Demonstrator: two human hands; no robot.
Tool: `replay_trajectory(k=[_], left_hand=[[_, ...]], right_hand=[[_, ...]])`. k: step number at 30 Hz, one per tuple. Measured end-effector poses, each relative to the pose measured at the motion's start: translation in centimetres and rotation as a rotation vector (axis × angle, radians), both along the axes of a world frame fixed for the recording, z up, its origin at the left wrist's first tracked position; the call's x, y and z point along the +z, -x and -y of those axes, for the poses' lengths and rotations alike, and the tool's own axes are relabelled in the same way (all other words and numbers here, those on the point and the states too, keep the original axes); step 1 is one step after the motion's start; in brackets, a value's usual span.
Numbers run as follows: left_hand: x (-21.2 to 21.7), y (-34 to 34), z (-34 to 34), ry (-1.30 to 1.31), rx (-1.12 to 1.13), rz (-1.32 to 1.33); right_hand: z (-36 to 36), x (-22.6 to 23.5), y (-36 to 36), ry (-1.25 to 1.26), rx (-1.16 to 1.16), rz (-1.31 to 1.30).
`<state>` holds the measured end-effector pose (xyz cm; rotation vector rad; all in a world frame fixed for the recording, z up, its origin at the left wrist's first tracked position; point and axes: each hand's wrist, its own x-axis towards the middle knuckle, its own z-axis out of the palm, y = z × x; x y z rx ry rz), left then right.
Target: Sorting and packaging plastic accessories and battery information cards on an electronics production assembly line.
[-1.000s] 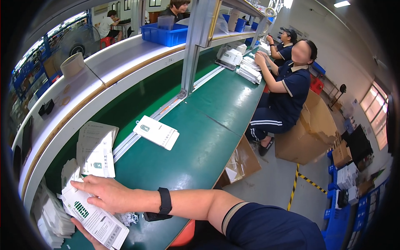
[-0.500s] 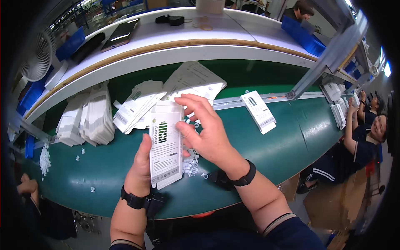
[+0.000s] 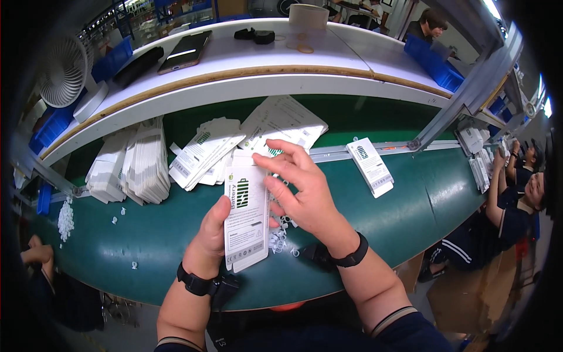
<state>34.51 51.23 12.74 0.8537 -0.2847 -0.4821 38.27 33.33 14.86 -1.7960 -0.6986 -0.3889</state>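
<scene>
My left hand grips a flat white carton with a green battery picture, held upright over the green conveyor belt. My right hand rests on the carton's right edge and top, fingers spread over its upper flap. Both wrists wear black bands. Just behind the carton lie fanned piles of the same flat white cartons and a loose sheet pile. Small white scraps lie on the belt under my hands.
Upright stacks of flat cartons stand at left. A single carton lies on the belt to the right. The white shelf behind holds a phone, a fan and a tape roll. Seated workers are at right.
The view swung from the line's far end down to my hands. My left hand took hold of one carton and raised it; my right hand came onto its top edge.
</scene>
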Motion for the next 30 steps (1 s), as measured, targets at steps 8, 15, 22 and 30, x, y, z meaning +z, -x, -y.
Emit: replay_trajectory(k=[8, 15, 22, 30], left_hand=[[-0.1, -0.1, 0.1, -0.015, 0.064, 0.036], [0.0, 0.0, -0.1, -0.067, 0.081, 0.126], [-1.1, -0.3, 0.0, -0.37, 0.419, 0.308], [-1.4, -0.8, 0.9, -0.385, 0.718, 0.323]], right_hand=[[-0.4, 0.1, 0.4, 0.074, -0.006, 0.057], [0.1, -0.1, 0.3, -0.137, 0.106, -0.379], [0.6, -0.1, -0.1, -0.12, 0.04, -0.166], [-0.2, -0.2, 0.4, -0.04, 0.107, -0.312]])
